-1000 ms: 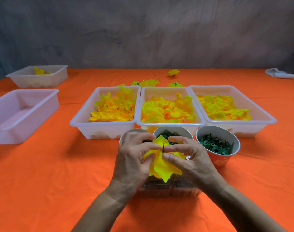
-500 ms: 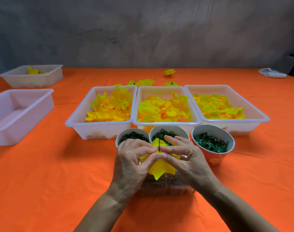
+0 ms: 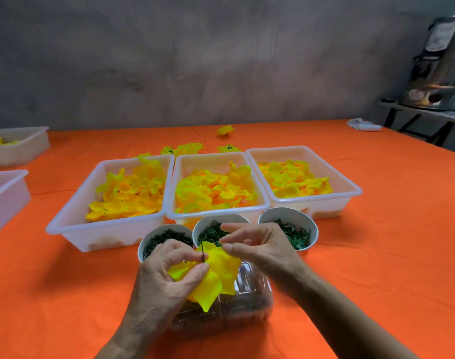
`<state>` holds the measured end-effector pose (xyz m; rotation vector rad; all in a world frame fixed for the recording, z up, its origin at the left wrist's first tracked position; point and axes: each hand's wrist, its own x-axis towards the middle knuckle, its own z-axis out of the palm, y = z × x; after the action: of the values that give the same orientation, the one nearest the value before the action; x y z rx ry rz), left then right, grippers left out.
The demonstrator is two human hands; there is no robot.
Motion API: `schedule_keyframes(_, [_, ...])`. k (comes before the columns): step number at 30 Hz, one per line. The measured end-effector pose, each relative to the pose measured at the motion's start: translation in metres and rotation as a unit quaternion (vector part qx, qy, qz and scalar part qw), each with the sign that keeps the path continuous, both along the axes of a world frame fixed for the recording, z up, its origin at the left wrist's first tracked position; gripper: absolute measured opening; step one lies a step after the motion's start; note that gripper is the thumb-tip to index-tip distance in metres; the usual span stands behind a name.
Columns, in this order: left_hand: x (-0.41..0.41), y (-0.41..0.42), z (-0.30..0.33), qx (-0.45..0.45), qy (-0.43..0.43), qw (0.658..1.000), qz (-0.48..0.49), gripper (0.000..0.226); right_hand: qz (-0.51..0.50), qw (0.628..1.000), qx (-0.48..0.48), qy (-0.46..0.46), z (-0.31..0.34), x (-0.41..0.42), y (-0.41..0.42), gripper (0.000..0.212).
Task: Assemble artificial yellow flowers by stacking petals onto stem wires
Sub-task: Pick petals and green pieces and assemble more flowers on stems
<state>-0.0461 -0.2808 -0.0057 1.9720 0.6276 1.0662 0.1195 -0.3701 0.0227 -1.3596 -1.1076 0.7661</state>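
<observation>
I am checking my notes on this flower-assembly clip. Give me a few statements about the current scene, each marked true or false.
1. The left hand pinches the yellow petal on the stem wire. True.
2. The right hand grips the petal. False: its fingers are off it, above the middle cup.
3. Three white trays hold yellow petals. True.
4. The tablecloth is blue. False: it is orange.
</observation>
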Motion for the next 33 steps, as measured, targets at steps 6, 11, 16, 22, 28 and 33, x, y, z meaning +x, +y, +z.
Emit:
schedule_keyframes(6, [0.001,0.002,0.0,-0.028,-0.008,0.999,-0.015,0.007,-0.261,0.934,-0.017,-0.242,0.024,0.093,0.041,0.014])
schedule_keyframes(11, [0.001,0.0,0.002,-0.032,-0.006,0.999,-0.002,0.007,-0.273,0.8,-0.28,-0.454,0.018,0.171,0.083,0.053])
schedule_keyframes(16, [0.002,0.0,0.004,-0.035,-0.01,0.999,0.004,0.012,-0.198,0.744,-0.397,-0.5,0.001,0.194,0.106,0.052])
schedule_keyframes(22, [0.001,0.001,0.005,-0.022,0.008,1.0,-0.006,0.014,-0.242,0.717,-0.399,-0.518,-0.005,0.195,0.114,0.037])
schedule_keyframes(28, [0.001,-0.003,0.008,-0.023,-0.011,1.0,0.006,0.015,-0.295,0.791,-0.333,-0.42,-0.009,0.2,0.121,0.023])
schedule_keyframes(33, [0.002,-0.002,0.006,-0.029,-0.012,1.0,-0.002,0.008,-0.425,0.832,-0.162,-0.317,0.003,0.205,0.112,0.025])
